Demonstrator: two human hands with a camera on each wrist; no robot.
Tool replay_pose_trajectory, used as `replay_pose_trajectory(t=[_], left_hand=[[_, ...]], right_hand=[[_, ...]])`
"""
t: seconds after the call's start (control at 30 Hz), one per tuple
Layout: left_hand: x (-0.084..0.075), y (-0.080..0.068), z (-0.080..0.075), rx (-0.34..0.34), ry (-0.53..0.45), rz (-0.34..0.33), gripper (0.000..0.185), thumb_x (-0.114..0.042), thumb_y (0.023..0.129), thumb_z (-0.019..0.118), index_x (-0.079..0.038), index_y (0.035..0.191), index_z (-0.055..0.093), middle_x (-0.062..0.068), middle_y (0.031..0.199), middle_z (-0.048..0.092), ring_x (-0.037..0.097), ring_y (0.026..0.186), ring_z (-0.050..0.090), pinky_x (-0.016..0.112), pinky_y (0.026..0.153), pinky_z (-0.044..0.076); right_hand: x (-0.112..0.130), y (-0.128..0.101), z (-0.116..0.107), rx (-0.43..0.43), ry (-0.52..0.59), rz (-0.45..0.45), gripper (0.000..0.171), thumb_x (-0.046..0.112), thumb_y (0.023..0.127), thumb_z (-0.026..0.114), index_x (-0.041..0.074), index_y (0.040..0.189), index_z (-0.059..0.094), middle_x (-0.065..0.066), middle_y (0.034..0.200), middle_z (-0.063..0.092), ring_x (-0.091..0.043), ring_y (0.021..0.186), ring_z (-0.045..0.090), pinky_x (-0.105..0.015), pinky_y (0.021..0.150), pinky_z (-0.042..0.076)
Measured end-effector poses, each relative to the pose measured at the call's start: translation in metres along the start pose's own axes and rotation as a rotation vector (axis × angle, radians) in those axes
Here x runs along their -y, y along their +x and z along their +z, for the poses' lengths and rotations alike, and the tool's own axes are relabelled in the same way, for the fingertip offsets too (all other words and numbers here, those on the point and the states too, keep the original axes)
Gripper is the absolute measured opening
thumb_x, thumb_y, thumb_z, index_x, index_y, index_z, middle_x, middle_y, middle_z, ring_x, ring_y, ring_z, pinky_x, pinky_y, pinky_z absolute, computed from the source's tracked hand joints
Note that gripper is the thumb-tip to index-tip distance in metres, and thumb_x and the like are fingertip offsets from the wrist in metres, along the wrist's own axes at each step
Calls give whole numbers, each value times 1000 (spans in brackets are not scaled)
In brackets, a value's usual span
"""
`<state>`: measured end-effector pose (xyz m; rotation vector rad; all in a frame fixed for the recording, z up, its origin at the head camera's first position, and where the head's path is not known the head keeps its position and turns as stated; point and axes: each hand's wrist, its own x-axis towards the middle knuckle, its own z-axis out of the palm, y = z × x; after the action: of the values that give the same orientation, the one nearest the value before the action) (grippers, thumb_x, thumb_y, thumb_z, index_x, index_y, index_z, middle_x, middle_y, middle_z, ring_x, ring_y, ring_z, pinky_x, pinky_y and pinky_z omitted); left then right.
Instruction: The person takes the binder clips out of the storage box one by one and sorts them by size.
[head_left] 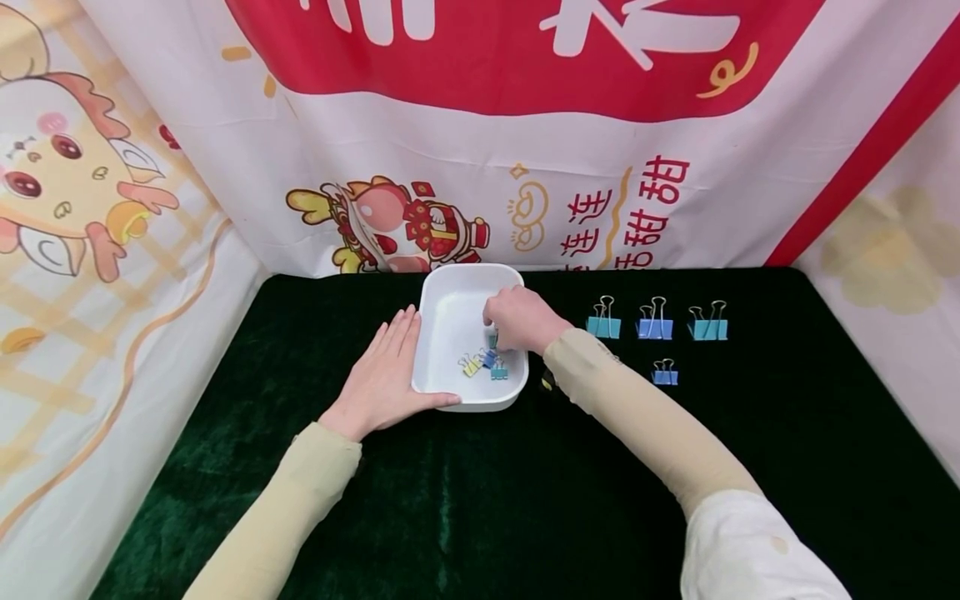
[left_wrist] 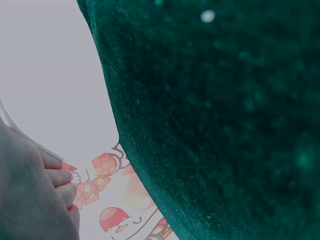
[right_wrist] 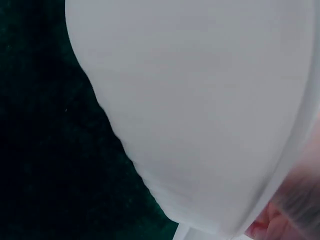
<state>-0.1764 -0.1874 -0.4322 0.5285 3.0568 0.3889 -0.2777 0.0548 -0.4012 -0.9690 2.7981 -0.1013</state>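
Inside white tray (head_left: 450,287) (lengthwise away), right hand (head_left: 521,319) pinches clip (head_left: 491,337).

Two forearms in pale beige sleeves are extended forward from the bottom of the head view, and a white cuff is seen at the right upper arm. The left hand (head_left: 386,375) is laid flat, palm down, fingers straight and held together, thumb stretched out to the side. The right hand (head_left: 521,319) is bent downward at the wrist, its fingers curled under and hidden beneath the knuckles. The two hands are kept near each other, not touching.
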Motion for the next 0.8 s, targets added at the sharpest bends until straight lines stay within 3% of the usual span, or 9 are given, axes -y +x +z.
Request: replay_pose_trajectory(t=[0.2,0.63,0.8], left_hand=[[0,1,0,-3,-3,-2,131,-89,74,59,-9,164,8,5,170,3,18,154,-2,44,123,5],[0,-1,1,-1,2,-4,130,-89,75,58,-9,164,6,5,170,2,19,154,-3,43,123,4],[0,-1,1,-3,1,-3,130,-88,75,59,-9,164,6,6,170,3,19,155,-2,44,123,5]], right_hand=[[3,1,-1,20,-4,-5,13,14,83,83,16,96,80,3,86,71,-13,75,63,-30,74,57],[3,2,5,20,63,-30,13,17,81,84,19,92,77,7,84,67,-13,80,59,-28,72,53],[3,2,5,11,120,-15,16,23,83,84,20,97,78,8,85,67,-12,82,60,-27,76,54]])
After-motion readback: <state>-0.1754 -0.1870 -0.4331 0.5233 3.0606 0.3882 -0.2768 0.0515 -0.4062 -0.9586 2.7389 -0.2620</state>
